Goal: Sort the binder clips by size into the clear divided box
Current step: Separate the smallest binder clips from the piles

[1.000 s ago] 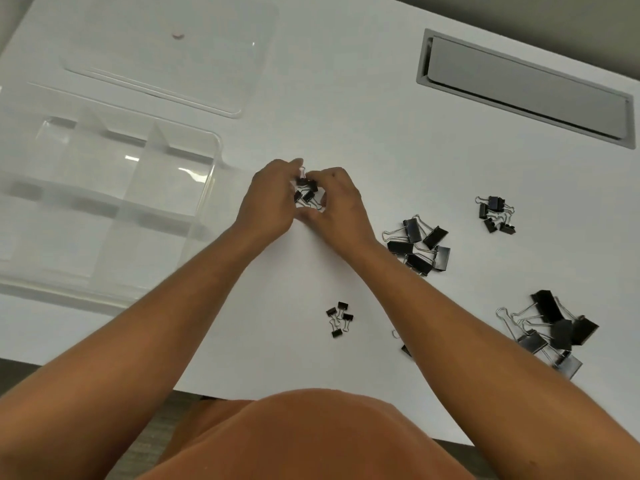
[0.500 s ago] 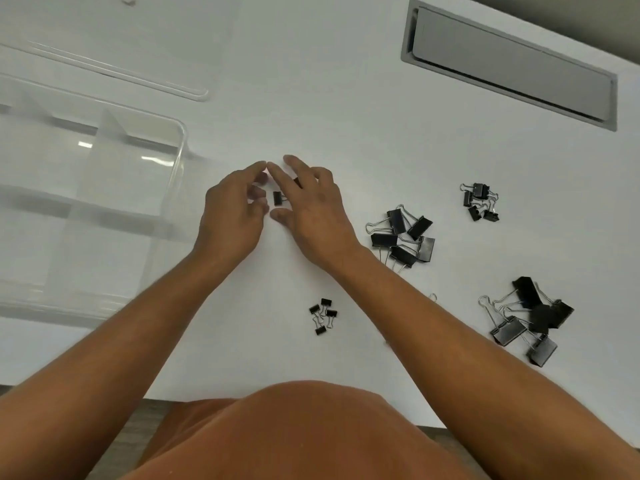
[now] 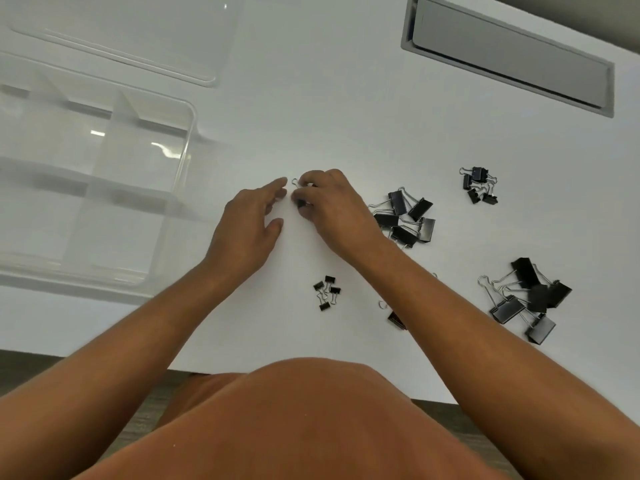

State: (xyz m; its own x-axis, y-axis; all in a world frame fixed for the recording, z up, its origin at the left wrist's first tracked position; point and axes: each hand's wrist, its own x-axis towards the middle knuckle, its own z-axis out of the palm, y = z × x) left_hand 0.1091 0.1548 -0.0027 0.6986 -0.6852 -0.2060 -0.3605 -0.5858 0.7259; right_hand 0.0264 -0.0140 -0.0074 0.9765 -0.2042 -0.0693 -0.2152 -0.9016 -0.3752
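Two hands meet near the middle of the frame. The right hand [image 3: 332, 209] is curled around some small binder clips [image 3: 300, 202], with a wire loop poking out past its fingertips. The left hand [image 3: 251, 223] lies loose beside it, fingers spread, holding nothing.

Four heaps of black clips with silver wire handles lie on the bench [image 3: 311, 126]. A heap of about five tiny clips [image 3: 327, 292] sits in the lower middle. A heap of middle-sized clips [image 3: 407, 218] lies just right of the right hand. A little heap [image 3: 479, 185] lies further right. The biggest clips [image 3: 526, 299] lie at the lower right. One more clip [image 3: 396, 319] peeks out from under the right arm.

The clear divided box [image 3: 187, 147] sits at the left, with no clips in it. Its flat clear lid [image 3: 138, 39] lies at the upper left.

The bench is white and smooth. A grey hatch [image 3: 509, 53] is set into it at the upper right.
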